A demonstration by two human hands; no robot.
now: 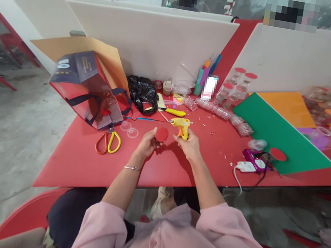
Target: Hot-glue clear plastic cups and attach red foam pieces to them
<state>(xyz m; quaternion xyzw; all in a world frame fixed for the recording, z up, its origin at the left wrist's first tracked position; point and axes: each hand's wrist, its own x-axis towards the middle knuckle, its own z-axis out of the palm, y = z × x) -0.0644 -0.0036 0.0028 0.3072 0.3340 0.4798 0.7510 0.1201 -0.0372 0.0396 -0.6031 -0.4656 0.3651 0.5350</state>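
Note:
A flat red disc [162, 135] is held up by its edge in my left hand [148, 142], fingers closed on it. My right hand [189, 146] is wrapped round the handle of a yellow glue gun [180, 124] with an orange trigger. The gun's nozzle points left, a little above and to the right of the disc. Behind the gun lies a yellow-handled cutter [175, 112]. To the left of my left hand are two clear plastic domes [132, 132] and scissors [109, 141] with one red and one yellow handle.
A paper bag [82, 72] and a black plastic bag [142, 92] stand at the left. Stacked clear plastic pieces [214, 109] run along the back. On the right are a green board [278, 134], a purple power strip [254, 160] with cords, and red-topped clear jars [238, 79]. White panels [148, 36] close off the back.

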